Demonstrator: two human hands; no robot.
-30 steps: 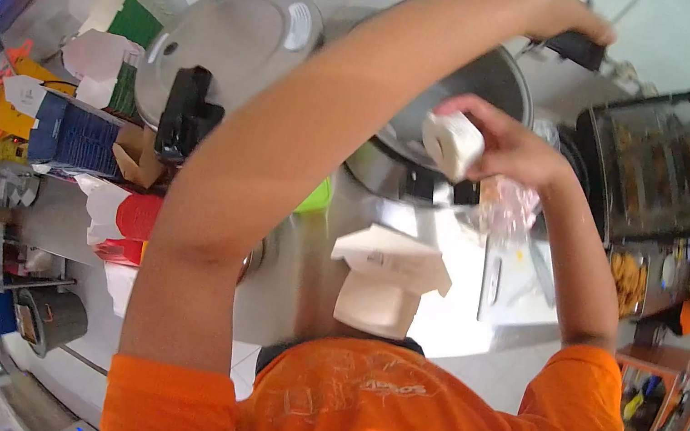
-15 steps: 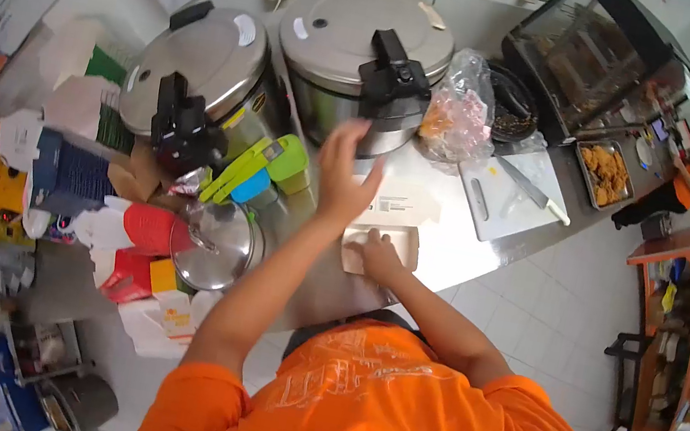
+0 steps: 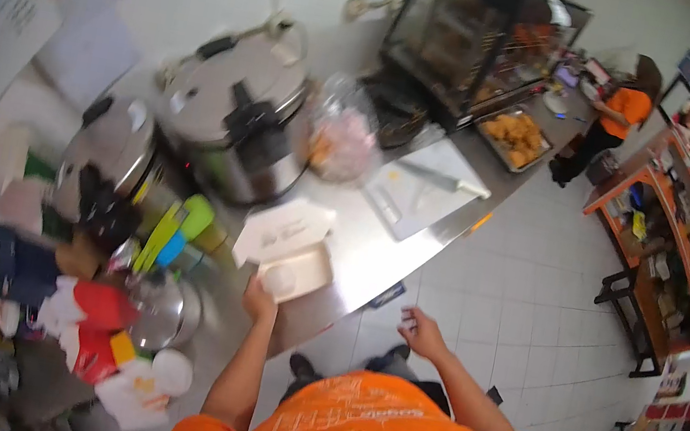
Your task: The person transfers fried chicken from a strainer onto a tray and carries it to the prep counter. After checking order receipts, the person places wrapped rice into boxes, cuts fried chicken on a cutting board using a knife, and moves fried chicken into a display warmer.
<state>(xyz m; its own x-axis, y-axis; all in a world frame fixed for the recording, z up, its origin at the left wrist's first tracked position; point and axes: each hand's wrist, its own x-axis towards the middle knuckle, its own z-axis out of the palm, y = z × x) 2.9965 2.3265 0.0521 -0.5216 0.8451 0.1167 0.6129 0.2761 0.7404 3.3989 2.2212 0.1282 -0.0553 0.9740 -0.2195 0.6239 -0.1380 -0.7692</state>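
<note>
An open cardboard box (image 3: 309,270) lies on the metal counter, its lid (image 3: 282,232) folded back. Inside is a round whitish mound (image 3: 280,282). My left hand (image 3: 260,300) grips the box's near left corner. Past the counter's front edge, over the floor, my right hand (image 3: 424,333) hangs with its fingers loosely bent and apart, holding nothing visible. Behind the box stands a large steel cooker (image 3: 237,95) with its lid down.
On the right are a cutting board (image 3: 403,203) with a knife (image 3: 435,177), a plastic bag (image 3: 345,137), a tray of fried food (image 3: 513,139) and a glass cabinet (image 3: 450,36). A person (image 3: 627,108) stands beyond. Steel lid (image 3: 162,312) and cartons (image 3: 102,311) sit left.
The view has swung toward the right. My left hand has come down from the air onto the box. My right hand has left the box and moved off the counter to the right.
</note>
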